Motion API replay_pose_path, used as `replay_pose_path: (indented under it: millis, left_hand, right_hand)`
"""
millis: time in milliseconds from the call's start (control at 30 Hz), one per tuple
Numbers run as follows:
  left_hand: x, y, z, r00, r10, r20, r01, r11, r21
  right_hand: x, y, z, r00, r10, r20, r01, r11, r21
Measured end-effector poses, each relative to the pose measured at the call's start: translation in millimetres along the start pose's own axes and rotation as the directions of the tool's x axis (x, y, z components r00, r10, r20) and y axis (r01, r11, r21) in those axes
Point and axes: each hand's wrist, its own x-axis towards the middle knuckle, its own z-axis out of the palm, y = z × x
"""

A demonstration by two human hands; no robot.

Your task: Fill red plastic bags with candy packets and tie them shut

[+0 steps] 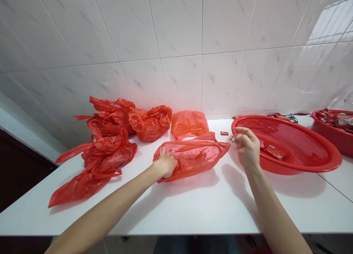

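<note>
L hand (165,163) clutching edge of red plastic bag (193,156), fingers curled on it; R hand (246,149) right of bag, fingers narrow, nothing seen held, by red basket (289,143).

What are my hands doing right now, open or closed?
Left hand: closed on a red plastic bag.
Right hand: loosely curled beside a red mesh basket, nothing visibly held.

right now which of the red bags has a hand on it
The spread-out red plastic bag in the middle, under the left hand. The crumpled bags at left and the paler bag behind it have no hand on them.
</note>
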Motion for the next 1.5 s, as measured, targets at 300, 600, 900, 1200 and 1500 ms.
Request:
replay_pose_path:
  millis: [300,600,900,1200,1500]
  left_hand:
    - [16,12,4.3,0.98,0.132,-0.146,-0.141,0.989,-0.051]
    - [20,-1,17.8,0.978,0.049,-0.202,-0.054,0.998,-0.021]
    - [9,-1,-4.3,0.965,0.158,-0.211,-0.17,0.985,-0.035]
    - [6,16,8.9,0.687,0.069,-0.723,-0.386,0.878,-0.283]
    - [28,27,37.3,0.831,0.035,-0.555,-0.371,0.777,-0.508]
  right_hand:
    - [-46,2,28,0.487,0.014,0.873,0.701,0.59,-0.401]
    - [-33,20,22,0.694,0.515,0.502,0.534,0.1,-0.84]
    - [-36,16,30,0.735,0.58,0.35,0.417,0.021,-0.909]
    - [-28,13,18,0.73,0.578,0.365,0.388,0.09,-0.917]
    - [4,-66,-22,0.546,0.293,0.785,0.292,0.812,-0.506]
